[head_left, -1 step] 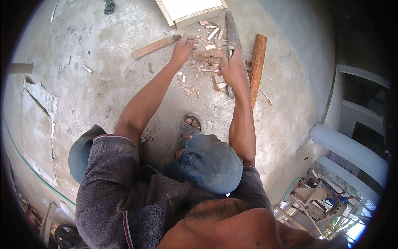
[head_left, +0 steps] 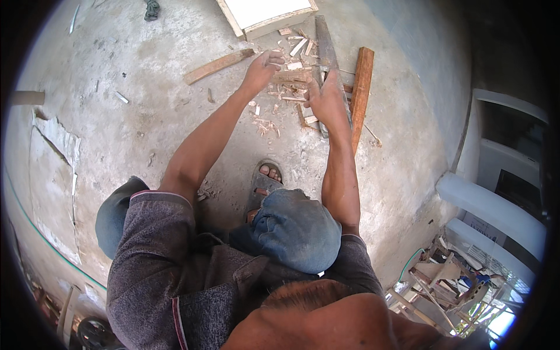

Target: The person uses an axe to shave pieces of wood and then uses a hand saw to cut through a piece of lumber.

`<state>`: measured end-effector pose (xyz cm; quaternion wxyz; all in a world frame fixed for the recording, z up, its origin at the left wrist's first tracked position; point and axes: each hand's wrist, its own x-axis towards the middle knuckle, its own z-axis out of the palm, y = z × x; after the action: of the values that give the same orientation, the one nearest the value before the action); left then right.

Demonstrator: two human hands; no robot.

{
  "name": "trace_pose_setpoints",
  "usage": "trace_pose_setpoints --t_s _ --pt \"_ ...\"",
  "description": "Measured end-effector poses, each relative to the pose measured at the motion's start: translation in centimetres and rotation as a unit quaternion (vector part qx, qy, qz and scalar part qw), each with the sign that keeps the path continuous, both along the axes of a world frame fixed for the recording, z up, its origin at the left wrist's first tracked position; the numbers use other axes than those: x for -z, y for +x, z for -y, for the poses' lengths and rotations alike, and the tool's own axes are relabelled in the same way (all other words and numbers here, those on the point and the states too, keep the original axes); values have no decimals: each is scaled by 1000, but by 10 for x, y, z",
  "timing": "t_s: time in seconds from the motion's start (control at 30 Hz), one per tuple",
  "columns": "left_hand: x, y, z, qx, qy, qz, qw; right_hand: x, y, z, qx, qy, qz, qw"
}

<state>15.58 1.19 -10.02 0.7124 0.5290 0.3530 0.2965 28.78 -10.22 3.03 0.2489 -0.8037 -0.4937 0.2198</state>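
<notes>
Over the scraps on the floor, my left hand point(head_left: 261, 71) reaches forward with its fingers spread, holding nothing that I can see. A short wooden block point(head_left: 293, 76) lies between my two hands, its outline somewhat blurred. My right hand point(head_left: 326, 104) is just right of the block, thumb and forefinger apart, above a handsaw point(head_left: 326, 49). The saw's toothed blade points away from me; part of it is hidden under my hand, and I cannot tell whether they touch. Right of this hand lies a long reddish-brown wooden bar point(head_left: 363, 93).
Chips and slivers of wood point(head_left: 300, 46) litter the concrete floor around the saw. Beyond my left hand lies a narrow wooden strip point(head_left: 219, 65). A wooden frame with a white panel point(head_left: 271, 16) stands at the far side. A pile of wood scraps point(head_left: 446, 280) is at the lower right.
My left hand has shifted slightly to the right, toward the block. My right thumb has drawn back a little from the block's end. The saw and bar lie as before.
</notes>
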Motion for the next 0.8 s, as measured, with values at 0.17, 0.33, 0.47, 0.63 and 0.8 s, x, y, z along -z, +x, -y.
trace_pose_setpoints --t_s 0.17,0.33,0.47,0.63,0.8 --pt "-38 12 28 161 271 -125 941 19 -26 27 36 44 -55 997" --pt "-35 9 24 219 392 -159 879 24 -8 53 13 61 -107 992" --pt "-77 6 27 347 328 -187 859 13 33 79 111 32 -184 976" --pt "-91 21 46 412 274 -229 838 27 55 93 112 23 -108 988" --pt "-93 27 56 449 203 -213 844 60 70 116 89 90 -115 985"
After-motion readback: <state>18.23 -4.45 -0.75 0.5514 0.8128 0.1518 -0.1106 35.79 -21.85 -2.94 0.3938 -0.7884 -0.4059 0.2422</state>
